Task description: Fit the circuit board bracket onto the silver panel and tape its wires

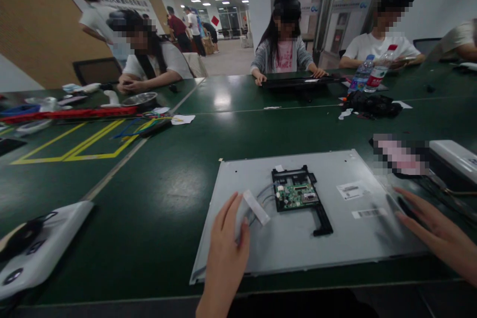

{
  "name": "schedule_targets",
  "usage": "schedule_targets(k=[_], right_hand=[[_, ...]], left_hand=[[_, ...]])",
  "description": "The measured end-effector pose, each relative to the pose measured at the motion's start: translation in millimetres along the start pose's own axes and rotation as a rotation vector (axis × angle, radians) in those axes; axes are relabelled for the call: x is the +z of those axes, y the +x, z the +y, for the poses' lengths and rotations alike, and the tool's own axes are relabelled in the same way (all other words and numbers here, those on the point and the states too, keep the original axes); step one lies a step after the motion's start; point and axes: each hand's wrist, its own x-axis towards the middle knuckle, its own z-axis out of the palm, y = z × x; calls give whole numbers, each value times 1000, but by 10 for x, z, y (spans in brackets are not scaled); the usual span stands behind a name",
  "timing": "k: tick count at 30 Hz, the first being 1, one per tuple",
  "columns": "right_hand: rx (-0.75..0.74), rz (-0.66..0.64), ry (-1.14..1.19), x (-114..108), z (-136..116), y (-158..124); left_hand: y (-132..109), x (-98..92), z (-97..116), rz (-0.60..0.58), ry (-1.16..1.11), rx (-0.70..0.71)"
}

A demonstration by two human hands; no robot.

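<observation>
A grey metal panel (298, 238) lies flat on the green table in front of me. A black bracket (315, 208) with a small green circuit board (298, 195) is mounted near its middle, and thin wires run left from the board to a white strip (256, 207). My left hand (227, 253) rests on the panel's left part, thumb and fingers closed lightly by the white strip and wires. My right hand (434, 226) lies over the panel's right edge with fingers stretched out, next to a dark object I cannot make out.
A white cover (40, 248) lies at the near left, and a white device (452, 156) at the right. Bottles (372, 74), black parts (370, 104), cables and a metal bowl (141, 100) sit further back. Other people sit at the table's far side.
</observation>
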Motion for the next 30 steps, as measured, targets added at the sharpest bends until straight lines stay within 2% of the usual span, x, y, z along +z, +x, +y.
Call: schedule_targets(k=[4,7,10,15,18,24,27,30], right_hand=[[168,17,128,-65,73,21],[194,-27,261,-64,16,14],[202,-49,327,-45,-75,-19],[221,6,391,-27,-122,-72],[208,18,430,-28,-126,-80],[179,9,468,-10,-159,-66],[152,-1,489,24,-145,-62],[118,-17,483,57,-103,-62]], left_hand=[[-102,-214,-96,81,0,-157],[-240,-306,-200,110,-17,-291],[-368,-331,-298,120,-17,-397],[-438,-302,-357,104,-21,-472],[-403,-255,-321,118,-12,-467],[-308,-205,-170,232,210,-322],[-312,-183,-12,319,267,-269],[-360,-85,205,337,270,-229]])
